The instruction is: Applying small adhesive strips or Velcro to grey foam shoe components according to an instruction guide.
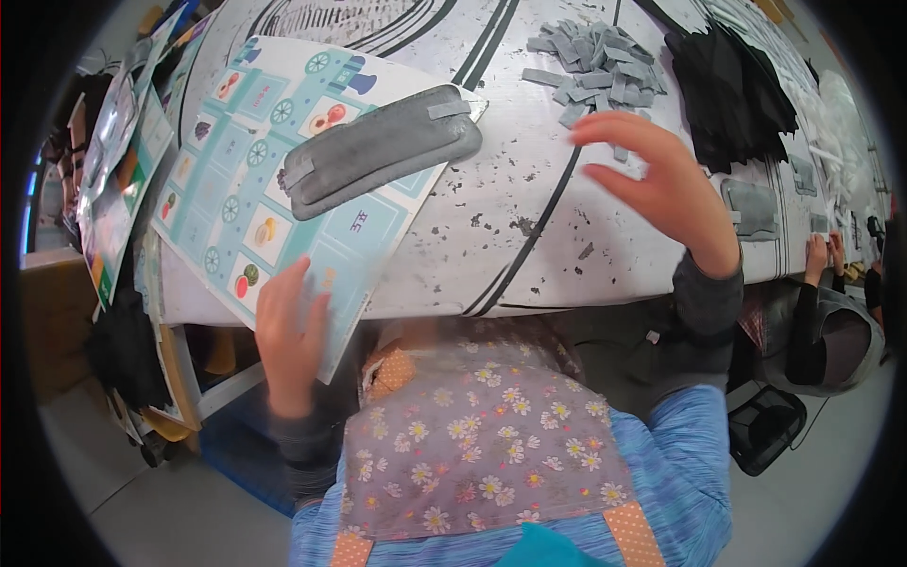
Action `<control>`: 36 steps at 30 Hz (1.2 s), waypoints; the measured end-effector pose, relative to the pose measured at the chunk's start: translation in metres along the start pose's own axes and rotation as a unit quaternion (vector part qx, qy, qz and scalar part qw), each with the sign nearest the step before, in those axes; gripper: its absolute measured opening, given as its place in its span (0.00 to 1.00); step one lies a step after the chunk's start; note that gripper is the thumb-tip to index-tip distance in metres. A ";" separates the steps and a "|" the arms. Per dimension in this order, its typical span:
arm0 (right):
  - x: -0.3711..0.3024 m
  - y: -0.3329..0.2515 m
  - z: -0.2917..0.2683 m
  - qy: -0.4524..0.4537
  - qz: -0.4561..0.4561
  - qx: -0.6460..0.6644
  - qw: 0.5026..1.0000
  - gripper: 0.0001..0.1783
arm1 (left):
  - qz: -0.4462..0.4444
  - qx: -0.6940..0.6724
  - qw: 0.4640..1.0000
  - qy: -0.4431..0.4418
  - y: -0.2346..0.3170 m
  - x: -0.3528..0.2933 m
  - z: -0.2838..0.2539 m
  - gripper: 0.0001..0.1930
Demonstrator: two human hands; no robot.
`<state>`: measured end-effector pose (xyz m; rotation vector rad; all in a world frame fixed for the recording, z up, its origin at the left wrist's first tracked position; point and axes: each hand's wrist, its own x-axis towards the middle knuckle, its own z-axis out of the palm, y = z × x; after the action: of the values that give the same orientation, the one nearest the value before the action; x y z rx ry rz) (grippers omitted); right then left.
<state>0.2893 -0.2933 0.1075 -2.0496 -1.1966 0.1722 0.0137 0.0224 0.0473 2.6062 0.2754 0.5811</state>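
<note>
My left hand (pixel 289 331) hovers over the near edge of a light-blue illustrated board (pixel 342 225), slightly blurred, its thumb apart from the fingers. Nothing shows in it. On the board lies a grey padded fabric piece (pixel 383 151), long and rounded, with a small light-grey strip at each end. My right hand (pixel 666 184) is raised over the table, fingers curved and thumb spread away from them, holding nothing visible. Just beyond it is a loose pile of short grey fabric strips (pixel 605 66), with one strip (pixel 621 152) lying close under the hand.
A stack of black fabric (pixel 732 94) lies right of the strips. Further right are another grey padded piece (pixel 751 210) and white bundled material (pixel 846 123). A co-worker's hands (pixel 820 255) are at the table's far right. Boards (pixel 142 170) lean at the left. The white tabletop (pixel 501 255) is scuffed.
</note>
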 end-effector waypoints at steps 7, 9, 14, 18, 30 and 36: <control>0.116 0.025 0.050 -0.091 0.085 -0.117 0.985 0.09 | 0.001 0.059 0.997 -0.047 -0.010 -0.009 0.007 0.23; 0.134 0.040 0.058 -0.110 0.136 -0.080 0.981 0.09 | -0.015 0.020 0.998 -0.050 -0.009 -0.008 0.005 0.20; 0.149 0.053 0.073 -0.170 0.186 -0.080 0.964 0.10 | -0.012 0.018 0.999 -0.042 -0.011 -0.007 0.006 0.20; 0.156 0.045 0.076 -0.186 0.201 -0.103 0.956 0.09 | -0.001 0.029 0.999 -0.039 -0.016 -0.011 0.007 0.21; 0.145 0.029 0.073 -0.099 0.225 0.015 0.969 0.12 | 0.007 0.032 0.999 -0.029 -0.014 -0.009 0.010 0.20; 0.140 0.032 0.074 -0.084 0.314 0.341 0.882 0.31 | 0.003 0.031 0.999 -0.011 -0.014 -0.010 0.013 0.20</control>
<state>0.3556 -0.1517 0.0674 -1.7101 -0.4025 0.9555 0.0091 0.0264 0.0266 2.6727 0.2831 0.5538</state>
